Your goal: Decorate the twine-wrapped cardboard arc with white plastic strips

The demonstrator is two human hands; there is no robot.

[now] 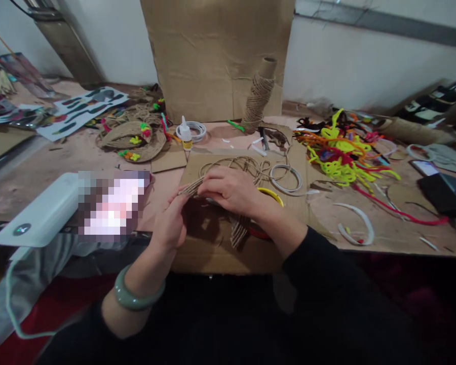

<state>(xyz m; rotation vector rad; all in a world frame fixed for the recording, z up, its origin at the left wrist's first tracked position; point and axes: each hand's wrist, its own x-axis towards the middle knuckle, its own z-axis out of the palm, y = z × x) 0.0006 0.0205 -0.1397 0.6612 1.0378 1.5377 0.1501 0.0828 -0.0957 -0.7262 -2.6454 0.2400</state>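
Observation:
Both hands meet over a flat cardboard sheet (pixel 213 253) at the table's front edge. My left hand (pixel 171 223), a green bangle on its wrist, pinches a jute-wrapped piece (pixel 190 187). My right hand (pixel 231 192) curls over the same piece, fingers closed on it. Loose jute cord (pixel 247 165) loops away behind the hands. A yellow ring (pixel 274 195) and a jute-covered part (pixel 238 230) show under my right wrist.
A glue bottle (pixel 186 134), tape roll (pixel 196 130), jute hat (pixel 135 137) and twine spool (pixel 258 96) stand behind. Pipe cleaners (pixel 338 152) pile at right, a white ring (pixel 287 177) nearby. A white device (pixel 38 213) lies at left, a phone (pixel 425 167) at right.

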